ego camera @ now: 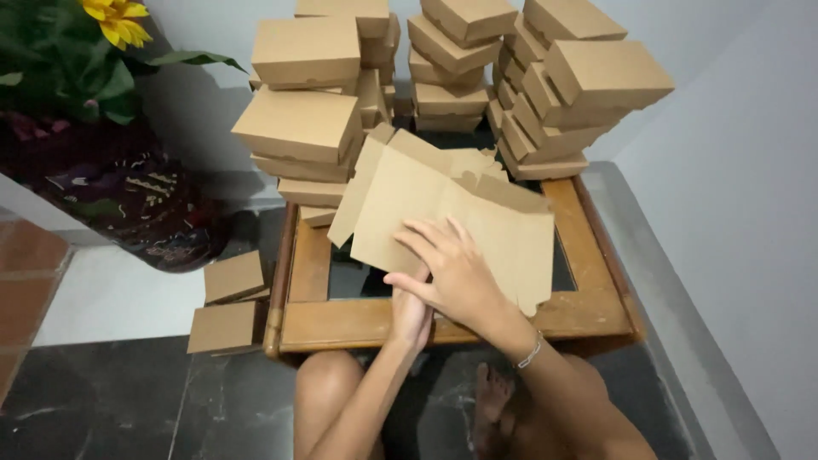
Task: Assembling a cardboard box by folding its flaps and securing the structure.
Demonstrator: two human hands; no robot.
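I hold a flat, unfolded brown cardboard box blank (426, 196) tilted over a low wooden-framed table (592, 264). My right hand (452, 268), a thin bracelet on its wrist, lies on the blank's near face with fingers spread towards the left. My left hand (411, 317) grips the blank's lower edge from below and is partly hidden by the right hand. The blank's side flaps stick out at the upper left and along the right edge.
Tall stacks of folded brown boxes stand at the table's far side, left (302, 128), middle (447, 68) and right (567, 94). Two small boxes (228, 302) lie on the floor to the left. A dark patterned pot with a sunflower (119, 187) stands further left. A grey wall rises at right.
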